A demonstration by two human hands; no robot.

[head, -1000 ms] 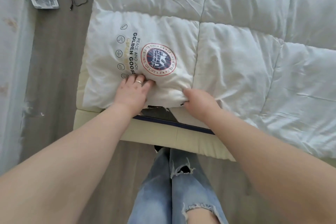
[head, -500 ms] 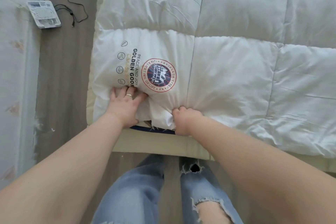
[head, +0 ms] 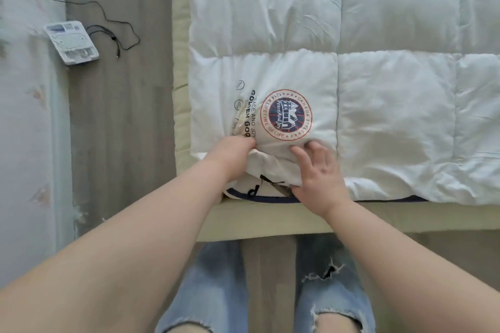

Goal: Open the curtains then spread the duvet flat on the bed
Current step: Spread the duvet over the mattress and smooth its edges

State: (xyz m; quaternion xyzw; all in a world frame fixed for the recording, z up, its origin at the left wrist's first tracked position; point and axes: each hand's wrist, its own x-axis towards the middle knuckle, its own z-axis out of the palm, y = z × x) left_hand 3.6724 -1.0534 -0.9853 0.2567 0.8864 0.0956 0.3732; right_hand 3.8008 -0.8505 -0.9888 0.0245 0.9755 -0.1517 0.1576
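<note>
Both hands at duvet (head: 378,105) corner: left hand (head: 232,153) clutching fabric, right hand (head: 319,170) spread flat; wood floor (head: 119,116).

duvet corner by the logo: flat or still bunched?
Bunched. The duvet corner below the round logo is folded under and puckered, gripped by the left hand; the right hand presses open beside it.

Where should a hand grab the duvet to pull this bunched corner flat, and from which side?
Grip the duvet by its rumpled hem just below the round logo, where the left hand and right hand already sit. Come from the foot edge of the bed, fingers over the top: the fabric folds under itself there, so it likely needs pulling toward that edge.
</note>
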